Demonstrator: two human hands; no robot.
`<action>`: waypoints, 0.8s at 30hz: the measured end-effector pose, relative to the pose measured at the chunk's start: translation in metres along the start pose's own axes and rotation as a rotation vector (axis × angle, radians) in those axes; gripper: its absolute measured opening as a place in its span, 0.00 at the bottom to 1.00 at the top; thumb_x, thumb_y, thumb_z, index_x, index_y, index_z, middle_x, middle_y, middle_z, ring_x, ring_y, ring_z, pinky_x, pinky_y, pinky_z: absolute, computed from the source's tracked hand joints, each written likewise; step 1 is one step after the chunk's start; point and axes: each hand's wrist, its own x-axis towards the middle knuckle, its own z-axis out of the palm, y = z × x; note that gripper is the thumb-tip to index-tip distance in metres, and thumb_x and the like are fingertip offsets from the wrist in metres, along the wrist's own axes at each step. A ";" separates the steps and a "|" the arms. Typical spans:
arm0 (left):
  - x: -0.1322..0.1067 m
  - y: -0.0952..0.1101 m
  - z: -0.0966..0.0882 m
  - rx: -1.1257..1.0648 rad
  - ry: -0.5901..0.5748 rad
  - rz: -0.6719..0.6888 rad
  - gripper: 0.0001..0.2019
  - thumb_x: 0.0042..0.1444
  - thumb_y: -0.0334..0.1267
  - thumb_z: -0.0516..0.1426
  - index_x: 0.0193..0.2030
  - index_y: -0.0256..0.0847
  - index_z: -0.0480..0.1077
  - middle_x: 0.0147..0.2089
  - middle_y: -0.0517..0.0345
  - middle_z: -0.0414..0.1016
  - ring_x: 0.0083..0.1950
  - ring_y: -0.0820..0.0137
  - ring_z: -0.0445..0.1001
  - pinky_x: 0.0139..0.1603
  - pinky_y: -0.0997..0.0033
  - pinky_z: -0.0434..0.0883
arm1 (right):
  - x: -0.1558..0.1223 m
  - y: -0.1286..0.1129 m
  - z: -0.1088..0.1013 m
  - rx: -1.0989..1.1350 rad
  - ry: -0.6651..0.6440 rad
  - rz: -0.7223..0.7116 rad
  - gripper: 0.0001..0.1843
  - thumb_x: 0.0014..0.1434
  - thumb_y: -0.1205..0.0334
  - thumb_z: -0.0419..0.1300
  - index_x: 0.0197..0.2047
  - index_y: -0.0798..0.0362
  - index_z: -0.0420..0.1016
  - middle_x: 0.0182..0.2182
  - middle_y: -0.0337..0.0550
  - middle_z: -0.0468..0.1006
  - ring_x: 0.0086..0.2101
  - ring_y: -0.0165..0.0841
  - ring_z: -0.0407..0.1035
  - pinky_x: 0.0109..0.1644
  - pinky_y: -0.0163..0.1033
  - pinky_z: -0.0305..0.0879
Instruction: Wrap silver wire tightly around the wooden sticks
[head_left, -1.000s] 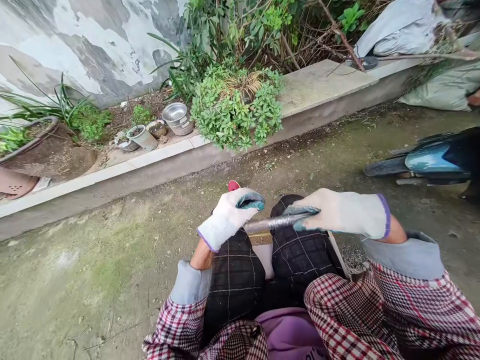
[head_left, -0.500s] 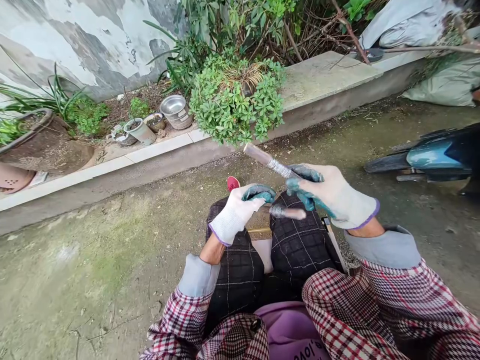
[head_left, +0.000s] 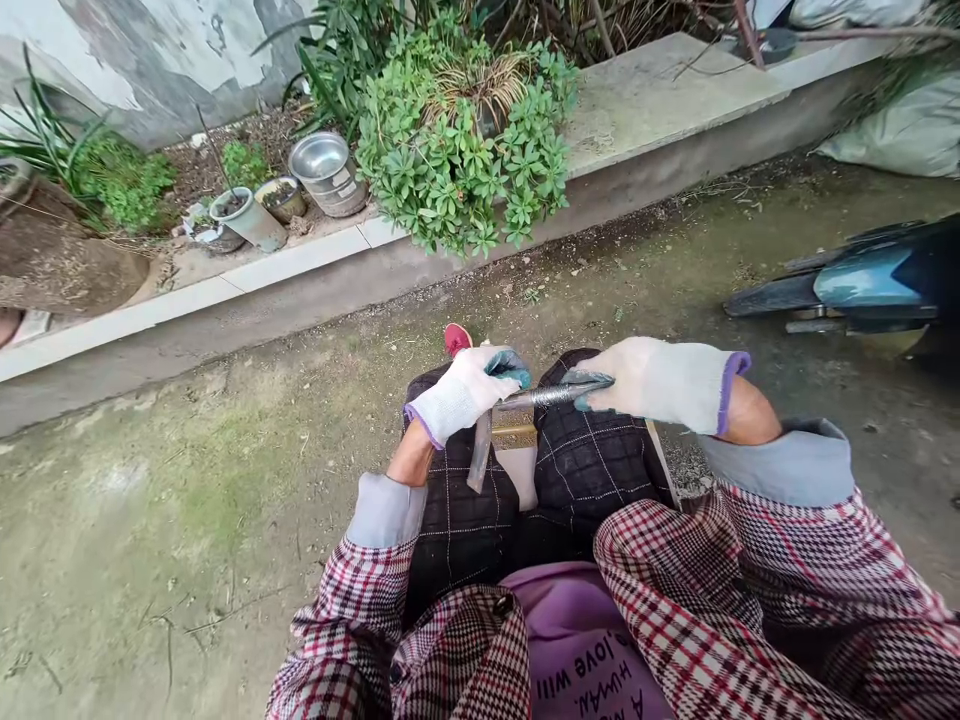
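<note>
My left hand [head_left: 469, 385], in a white glove with a green-coated palm, is curled over one end of a wire-wrapped stick [head_left: 553, 395] above my knees. My right hand [head_left: 637, 378], gloved alike, pinches the stick's other end, so it lies nearly level between both hands. Silvery wire winds around its middle. From beneath my left hand a second wooden piece [head_left: 480, 455] hangs down at an angle; whether the two are joined is hidden by the glove. Below them are my dark checked trousers [head_left: 600, 450].
A low ledge [head_left: 300, 258] runs across ahead, bearing a metal pot [head_left: 328, 172] and small planters. A leafy bush [head_left: 457, 150] overhangs it. To the right stands a blue vehicle part [head_left: 862, 280], and a pale sack [head_left: 900, 130] lies behind it. Mossy ground [head_left: 187, 520] spreads at left.
The wire-wrapped stick has turned from pointing up and left to lying level between my hands. My right hand has come lower. The other wooden piece now hangs under my left hand.
</note>
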 end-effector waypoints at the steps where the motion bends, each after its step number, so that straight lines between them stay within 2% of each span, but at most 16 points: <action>1: 0.000 0.000 0.000 0.043 0.001 -0.005 0.05 0.52 0.34 0.59 0.30 0.36 0.75 0.31 0.59 0.76 0.35 0.71 0.71 0.40 0.70 0.69 | 0.001 0.000 0.001 -0.042 0.004 0.008 0.14 0.61 0.54 0.61 0.44 0.44 0.86 0.37 0.38 0.86 0.34 0.35 0.77 0.38 0.38 0.64; 5: 0.000 0.004 0.001 0.133 0.023 0.004 0.05 0.53 0.33 0.59 0.33 0.36 0.77 0.33 0.58 0.79 0.36 0.70 0.72 0.42 0.69 0.70 | 0.004 -0.003 -0.002 -0.160 -0.032 0.138 0.17 0.64 0.52 0.59 0.50 0.44 0.85 0.38 0.41 0.86 0.35 0.39 0.78 0.37 0.40 0.66; 7: -0.001 0.007 0.002 0.013 0.043 -0.029 0.05 0.51 0.32 0.60 0.33 0.36 0.77 0.30 0.59 0.77 0.31 0.72 0.70 0.36 0.71 0.70 | 0.006 -0.006 -0.003 -0.172 0.015 0.205 0.18 0.65 0.51 0.59 0.53 0.45 0.84 0.40 0.44 0.87 0.38 0.42 0.79 0.40 0.42 0.69; 9: -0.003 0.010 0.003 -0.240 0.068 -0.081 0.07 0.51 0.32 0.60 0.36 0.35 0.77 0.29 0.60 0.75 0.28 0.74 0.70 0.32 0.72 0.70 | 0.008 -0.009 -0.002 -0.121 0.145 0.217 0.20 0.65 0.51 0.60 0.56 0.48 0.82 0.46 0.48 0.86 0.44 0.47 0.80 0.47 0.46 0.72; 12: -0.005 0.013 0.005 -0.620 0.057 -0.114 0.13 0.51 0.37 0.64 0.43 0.34 0.78 0.32 0.56 0.79 0.30 0.71 0.77 0.34 0.68 0.76 | 0.009 -0.012 0.002 0.079 0.397 0.151 0.22 0.64 0.55 0.61 0.60 0.50 0.81 0.53 0.49 0.85 0.51 0.48 0.78 0.55 0.48 0.71; 15: -0.004 0.013 0.010 -0.796 0.007 -0.074 0.16 0.50 0.43 0.68 0.42 0.35 0.78 0.36 0.50 0.82 0.34 0.66 0.81 0.40 0.62 0.79 | 0.008 -0.016 0.007 0.365 0.540 0.050 0.18 0.63 0.54 0.62 0.53 0.49 0.83 0.47 0.44 0.86 0.46 0.44 0.79 0.52 0.45 0.72; 17: -0.002 0.012 0.015 -0.812 0.023 -0.023 0.16 0.50 0.43 0.69 0.42 0.35 0.79 0.38 0.48 0.83 0.36 0.65 0.81 0.43 0.61 0.79 | 0.008 -0.018 0.008 0.539 0.580 0.010 0.15 0.61 0.52 0.64 0.47 0.49 0.84 0.41 0.42 0.86 0.42 0.43 0.78 0.48 0.45 0.72; 19: 0.000 0.010 0.019 -0.749 0.125 0.055 0.13 0.51 0.41 0.68 0.41 0.36 0.81 0.40 0.49 0.84 0.38 0.66 0.81 0.47 0.62 0.79 | 0.008 -0.020 0.009 0.674 0.597 0.009 0.13 0.59 0.52 0.66 0.44 0.48 0.84 0.37 0.41 0.84 0.38 0.40 0.76 0.43 0.45 0.72; 22: 0.003 0.003 0.018 -0.669 0.417 0.188 0.09 0.56 0.39 0.66 0.42 0.40 0.81 0.45 0.52 0.84 0.46 0.66 0.81 0.56 0.63 0.76 | 0.009 -0.020 0.010 0.857 0.574 0.040 0.12 0.57 0.50 0.69 0.42 0.47 0.83 0.31 0.39 0.80 0.29 0.35 0.70 0.31 0.41 0.69; 24: 0.007 -0.005 0.014 -0.721 0.601 0.219 0.11 0.59 0.43 0.65 0.46 0.42 0.80 0.50 0.52 0.83 0.51 0.65 0.80 0.59 0.62 0.75 | 0.009 -0.018 0.012 1.002 0.558 0.040 0.15 0.56 0.48 0.71 0.42 0.48 0.83 0.27 0.36 0.77 0.23 0.30 0.65 0.23 0.37 0.64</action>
